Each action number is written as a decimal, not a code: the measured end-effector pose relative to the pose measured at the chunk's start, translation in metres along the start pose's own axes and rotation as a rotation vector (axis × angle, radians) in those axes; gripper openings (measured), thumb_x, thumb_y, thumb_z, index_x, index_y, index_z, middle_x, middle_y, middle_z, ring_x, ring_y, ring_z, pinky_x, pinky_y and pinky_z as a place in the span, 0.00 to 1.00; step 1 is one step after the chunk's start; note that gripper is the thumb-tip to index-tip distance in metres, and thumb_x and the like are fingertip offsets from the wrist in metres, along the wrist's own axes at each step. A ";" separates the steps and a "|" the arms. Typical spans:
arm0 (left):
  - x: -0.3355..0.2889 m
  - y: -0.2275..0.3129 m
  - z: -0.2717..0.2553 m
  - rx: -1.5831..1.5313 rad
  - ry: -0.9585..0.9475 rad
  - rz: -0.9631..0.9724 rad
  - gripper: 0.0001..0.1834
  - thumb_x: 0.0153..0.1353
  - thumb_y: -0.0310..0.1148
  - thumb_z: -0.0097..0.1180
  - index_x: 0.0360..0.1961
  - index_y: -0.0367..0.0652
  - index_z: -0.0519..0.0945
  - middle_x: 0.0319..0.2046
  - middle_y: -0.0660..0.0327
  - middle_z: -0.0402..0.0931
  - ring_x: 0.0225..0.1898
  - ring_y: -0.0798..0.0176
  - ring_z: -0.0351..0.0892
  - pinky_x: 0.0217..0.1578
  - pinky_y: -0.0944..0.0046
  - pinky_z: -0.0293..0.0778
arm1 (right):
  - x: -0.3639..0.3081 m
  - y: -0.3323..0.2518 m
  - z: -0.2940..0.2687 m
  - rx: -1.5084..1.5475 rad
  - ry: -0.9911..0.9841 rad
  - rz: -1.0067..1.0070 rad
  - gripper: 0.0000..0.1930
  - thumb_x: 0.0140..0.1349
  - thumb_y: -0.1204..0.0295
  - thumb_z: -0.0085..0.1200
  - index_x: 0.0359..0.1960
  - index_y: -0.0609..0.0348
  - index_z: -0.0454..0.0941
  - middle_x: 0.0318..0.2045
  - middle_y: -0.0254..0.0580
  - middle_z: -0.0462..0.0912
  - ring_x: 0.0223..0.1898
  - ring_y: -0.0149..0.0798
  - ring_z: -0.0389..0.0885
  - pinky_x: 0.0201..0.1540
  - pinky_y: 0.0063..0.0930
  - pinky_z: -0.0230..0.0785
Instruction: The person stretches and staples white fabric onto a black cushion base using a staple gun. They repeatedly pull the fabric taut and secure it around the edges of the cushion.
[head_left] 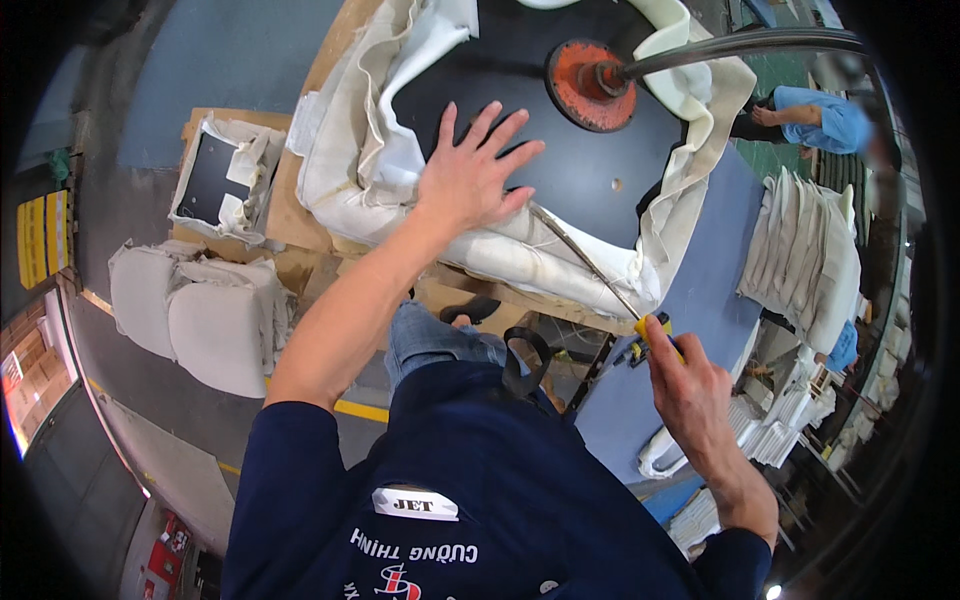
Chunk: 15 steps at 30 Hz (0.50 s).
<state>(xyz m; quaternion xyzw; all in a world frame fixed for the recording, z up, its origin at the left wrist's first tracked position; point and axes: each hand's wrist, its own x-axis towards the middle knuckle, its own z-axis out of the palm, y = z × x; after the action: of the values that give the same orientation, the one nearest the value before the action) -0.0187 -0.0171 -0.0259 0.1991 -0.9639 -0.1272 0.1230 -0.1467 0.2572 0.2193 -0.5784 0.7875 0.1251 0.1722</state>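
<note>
The cream fabric-covered cushion (345, 190) lies at twelve o'clock, its black panel (590, 185) seemingly pinned by the red disc (565, 88) at one o'clock. The left hand (468, 180) spreads palm-down on the panel's eight o'clock side, fingers apart, gripping nothing, probably to steady it. At five o'clock, the right hand (690, 385) is clamped around the yellow-handled screwdriver-like tool (590, 262), shaft toward half past ten, likely for leverage along the edge.

The single view looks from the wearer's head, facing steeply down past the navy shirt (480, 425) along the lower edge. It sits near the hands (468, 185) and the black panel (575, 175) ahead of the body. The wide fisheye lens also takes in the surrounding floor (215, 415), bending outward to a dark rim.
</note>
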 end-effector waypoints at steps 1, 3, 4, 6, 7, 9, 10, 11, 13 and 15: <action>-0.002 0.002 0.002 -0.008 -0.012 0.003 0.33 0.64 0.61 0.54 0.70 0.69 0.71 0.77 0.65 0.56 0.77 0.50 0.53 0.72 0.24 0.45 | -0.007 0.005 0.018 0.192 0.030 0.051 0.28 0.61 0.76 0.64 0.64 0.49 0.77 0.33 0.42 0.80 0.25 0.44 0.82 0.27 0.35 0.75; 0.002 0.000 -0.001 0.004 -0.007 0.014 0.34 0.64 0.60 0.55 0.70 0.68 0.71 0.77 0.65 0.56 0.77 0.50 0.54 0.71 0.24 0.46 | -0.026 0.019 0.088 0.569 0.129 0.144 0.27 0.60 0.77 0.66 0.63 0.52 0.79 0.31 0.43 0.80 0.27 0.45 0.80 0.30 0.34 0.74; 0.003 -0.002 0.001 0.022 -0.012 0.017 0.34 0.64 0.61 0.54 0.70 0.68 0.70 0.77 0.64 0.56 0.77 0.49 0.52 0.72 0.24 0.45 | -0.028 0.017 0.113 0.662 0.187 0.158 0.27 0.60 0.77 0.67 0.62 0.54 0.80 0.30 0.44 0.79 0.27 0.46 0.80 0.32 0.33 0.74; 0.005 -0.005 0.002 0.023 -0.007 0.017 0.34 0.64 0.61 0.54 0.71 0.68 0.69 0.78 0.65 0.55 0.78 0.49 0.51 0.72 0.24 0.45 | -0.029 0.003 0.128 0.728 0.209 0.200 0.27 0.60 0.76 0.67 0.63 0.55 0.79 0.31 0.45 0.80 0.28 0.44 0.80 0.35 0.30 0.73; 0.006 -0.006 0.001 0.016 -0.009 0.029 0.35 0.64 0.61 0.54 0.71 0.69 0.69 0.78 0.65 0.55 0.78 0.49 0.50 0.72 0.24 0.44 | -0.028 -0.008 0.122 0.675 0.214 0.222 0.26 0.61 0.75 0.67 0.63 0.56 0.79 0.31 0.46 0.80 0.29 0.43 0.80 0.35 0.31 0.73; 0.006 -0.003 -0.001 0.042 -0.053 0.016 0.35 0.65 0.61 0.53 0.72 0.69 0.68 0.78 0.65 0.53 0.79 0.49 0.48 0.72 0.24 0.43 | -0.032 -0.025 0.111 0.559 0.224 0.279 0.25 0.62 0.74 0.66 0.63 0.58 0.79 0.32 0.48 0.80 0.31 0.40 0.80 0.36 0.33 0.73; 0.006 -0.002 -0.002 0.046 -0.064 0.010 0.35 0.65 0.61 0.53 0.72 0.69 0.67 0.79 0.65 0.52 0.79 0.49 0.48 0.72 0.24 0.43 | -0.036 -0.027 0.122 0.586 0.223 0.267 0.26 0.64 0.73 0.65 0.65 0.58 0.77 0.33 0.40 0.82 0.30 0.36 0.79 0.35 0.32 0.73; 0.006 -0.001 -0.004 0.049 -0.076 0.003 0.34 0.66 0.61 0.53 0.72 0.69 0.67 0.79 0.65 0.52 0.79 0.49 0.48 0.72 0.24 0.43 | -0.035 -0.027 0.135 0.870 0.155 0.396 0.26 0.64 0.73 0.65 0.65 0.59 0.77 0.35 0.39 0.84 0.31 0.33 0.79 0.35 0.31 0.73; 0.003 0.000 -0.004 0.044 -0.086 -0.001 0.35 0.66 0.60 0.52 0.73 0.69 0.66 0.79 0.65 0.51 0.79 0.49 0.47 0.72 0.24 0.42 | -0.034 -0.032 0.156 1.437 -0.009 0.634 0.27 0.66 0.72 0.64 0.66 0.59 0.76 0.39 0.38 0.87 0.32 0.26 0.80 0.34 0.28 0.72; 0.003 0.000 -0.002 0.061 -0.086 0.001 0.35 0.67 0.60 0.52 0.74 0.70 0.65 0.79 0.65 0.50 0.79 0.49 0.47 0.72 0.23 0.43 | -0.038 -0.036 0.167 1.376 0.048 0.590 0.28 0.66 0.71 0.64 0.68 0.62 0.74 0.46 0.40 0.88 0.39 0.26 0.82 0.42 0.27 0.74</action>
<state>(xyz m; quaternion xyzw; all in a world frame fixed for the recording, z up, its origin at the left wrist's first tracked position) -0.0207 -0.0186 -0.0236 0.1966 -0.9718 -0.1062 0.0753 -0.0807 0.3459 0.0836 -0.1074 0.8140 -0.3671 0.4371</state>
